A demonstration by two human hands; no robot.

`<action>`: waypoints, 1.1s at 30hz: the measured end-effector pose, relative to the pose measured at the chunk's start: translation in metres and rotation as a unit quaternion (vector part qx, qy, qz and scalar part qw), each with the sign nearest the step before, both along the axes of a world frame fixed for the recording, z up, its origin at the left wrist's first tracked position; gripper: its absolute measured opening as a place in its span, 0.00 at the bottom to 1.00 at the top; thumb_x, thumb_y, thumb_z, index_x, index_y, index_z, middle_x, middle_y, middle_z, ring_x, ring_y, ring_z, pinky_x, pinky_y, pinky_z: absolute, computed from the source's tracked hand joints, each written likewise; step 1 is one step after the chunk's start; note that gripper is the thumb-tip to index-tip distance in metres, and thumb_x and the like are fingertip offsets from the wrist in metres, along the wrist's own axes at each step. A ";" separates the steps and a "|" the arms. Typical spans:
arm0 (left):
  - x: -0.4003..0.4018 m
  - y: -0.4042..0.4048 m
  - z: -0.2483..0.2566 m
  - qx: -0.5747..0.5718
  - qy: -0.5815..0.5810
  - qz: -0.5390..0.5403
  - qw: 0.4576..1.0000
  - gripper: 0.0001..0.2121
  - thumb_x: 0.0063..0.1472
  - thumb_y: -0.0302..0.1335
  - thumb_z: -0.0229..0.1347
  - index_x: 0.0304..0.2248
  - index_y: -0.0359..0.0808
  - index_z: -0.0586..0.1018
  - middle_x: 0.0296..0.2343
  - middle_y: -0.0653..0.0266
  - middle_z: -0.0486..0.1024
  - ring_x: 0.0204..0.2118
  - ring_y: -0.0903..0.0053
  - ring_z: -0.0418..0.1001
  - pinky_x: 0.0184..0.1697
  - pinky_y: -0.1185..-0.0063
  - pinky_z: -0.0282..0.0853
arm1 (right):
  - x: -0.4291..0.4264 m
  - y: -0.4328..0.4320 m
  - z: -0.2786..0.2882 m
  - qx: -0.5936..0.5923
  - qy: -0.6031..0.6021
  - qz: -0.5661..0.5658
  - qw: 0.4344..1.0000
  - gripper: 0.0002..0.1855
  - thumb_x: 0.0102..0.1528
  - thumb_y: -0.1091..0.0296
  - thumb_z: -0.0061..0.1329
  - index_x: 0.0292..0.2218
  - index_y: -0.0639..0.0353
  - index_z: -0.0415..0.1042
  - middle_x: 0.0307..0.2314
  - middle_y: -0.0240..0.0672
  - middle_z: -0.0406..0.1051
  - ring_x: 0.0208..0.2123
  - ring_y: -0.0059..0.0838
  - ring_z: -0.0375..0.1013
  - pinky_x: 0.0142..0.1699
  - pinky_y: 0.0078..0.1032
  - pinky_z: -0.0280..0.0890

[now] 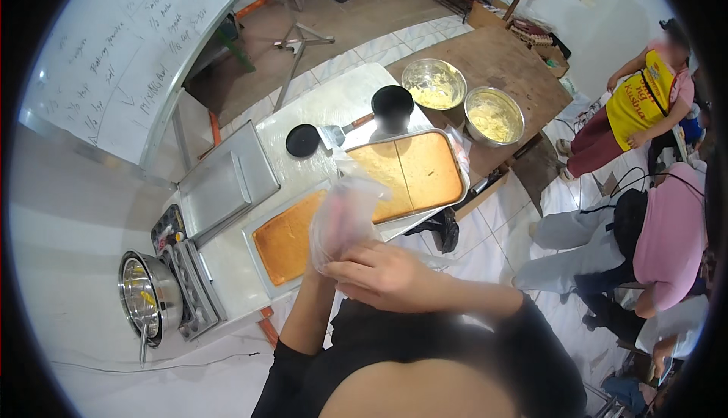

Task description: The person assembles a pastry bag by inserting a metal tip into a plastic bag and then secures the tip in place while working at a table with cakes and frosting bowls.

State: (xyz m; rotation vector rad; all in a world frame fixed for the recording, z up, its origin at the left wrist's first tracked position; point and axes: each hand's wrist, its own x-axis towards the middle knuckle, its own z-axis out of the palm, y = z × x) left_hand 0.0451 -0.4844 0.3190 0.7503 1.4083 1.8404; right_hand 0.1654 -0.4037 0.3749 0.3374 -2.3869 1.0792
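Observation:
My left hand [340, 216] is inside a clear plastic glove or bag [372, 192], so its fingers are blurred and partly hidden. My right hand [389, 276] pinches the edge of this plastic near my left wrist. Beneath and beyond the hands, a metal tray [466, 182] holds golden sheet cake [432, 172] with a straight cut across it. A browner flat cake [287, 239] lies on another tray to the left, partly covered by my left arm and the plastic.
Two metal bowls of pale creamy mixture [435, 92] [493, 122] stand at the back right. A spatula [359, 122] lies between a black lid [303, 140] and a black round container [392, 108]. Baking pans [219, 190] and a steel pot [165, 298] sit left. People [637, 99] are at right.

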 end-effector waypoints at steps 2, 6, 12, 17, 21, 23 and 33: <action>0.000 0.000 -0.009 -0.131 0.284 0.046 0.949 0.17 0.61 0.34 0.41 0.45 0.31 0.65 0.36 0.64 0.69 0.37 0.78 0.67 0.36 0.81 0.65 | 0.007 0.014 -0.003 -0.118 -0.054 0.043 0.991 0.14 0.47 0.71 0.51 0.37 0.60 0.65 0.28 0.36 0.65 0.30 0.30 0.69 0.34 0.25 0.65; 0.011 0.008 0.004 0.022 -0.044 0.025 0.998 0.19 0.58 0.33 0.48 0.45 0.30 0.65 0.32 0.62 0.71 0.32 0.79 0.69 0.34 0.83 0.66 | 0.003 0.049 -0.016 -0.559 -0.142 0.028 0.816 0.24 0.52 0.62 0.47 0.46 0.58 0.54 0.25 0.31 0.61 0.22 0.21 0.65 0.27 0.18 0.64; 0.027 0.035 0.030 0.090 -0.167 -0.083 0.978 0.19 0.54 0.27 0.51 0.45 0.31 0.65 0.29 0.62 0.71 0.28 0.82 0.70 0.31 0.83 0.66 | -0.019 0.095 -0.054 -0.677 -0.209 0.160 0.687 0.31 0.51 0.55 0.48 0.50 0.59 0.51 0.28 0.30 0.62 0.24 0.17 0.65 0.29 0.13 0.63; 0.029 0.035 0.016 0.032 -0.100 -0.012 0.994 0.19 0.53 0.26 0.51 0.44 0.31 0.65 0.30 0.63 0.71 0.30 0.81 0.71 0.30 0.83 0.68 | -0.025 0.085 -0.042 -0.555 -0.220 0.050 0.800 0.28 0.50 0.65 0.49 0.50 0.58 0.53 0.35 0.30 0.65 0.35 0.18 0.66 0.37 0.17 0.63; 0.034 0.039 0.009 0.050 -0.203 -0.035 0.977 0.21 0.50 0.24 0.52 0.45 0.32 0.64 0.35 0.60 0.68 0.33 0.80 0.70 0.32 0.85 0.68 | -0.025 0.080 -0.025 -0.584 -0.113 0.072 0.801 0.27 0.48 0.73 0.50 0.49 0.60 0.56 0.37 0.34 0.67 0.38 0.19 0.66 0.43 0.20 0.62; 0.037 0.044 0.010 0.123 -0.332 -0.016 0.935 0.22 0.49 0.23 0.53 0.45 0.32 0.63 0.37 0.60 0.67 0.33 0.81 0.70 0.31 0.85 0.69 | -0.024 0.074 -0.020 -0.607 -0.080 0.087 0.786 0.27 0.48 0.74 0.50 0.49 0.60 0.58 0.36 0.34 0.67 0.38 0.19 0.66 0.43 0.20 0.62; 0.030 0.029 0.011 0.201 -0.398 -0.164 0.880 0.31 0.39 0.23 0.55 0.47 0.31 0.60 0.35 0.61 0.66 0.34 0.78 0.70 0.30 0.84 0.70 | -0.010 0.073 -0.016 -0.708 -0.128 0.234 0.654 0.20 0.58 0.64 0.35 0.50 0.60 0.57 0.40 0.36 0.66 0.44 0.21 0.63 0.48 0.23 0.60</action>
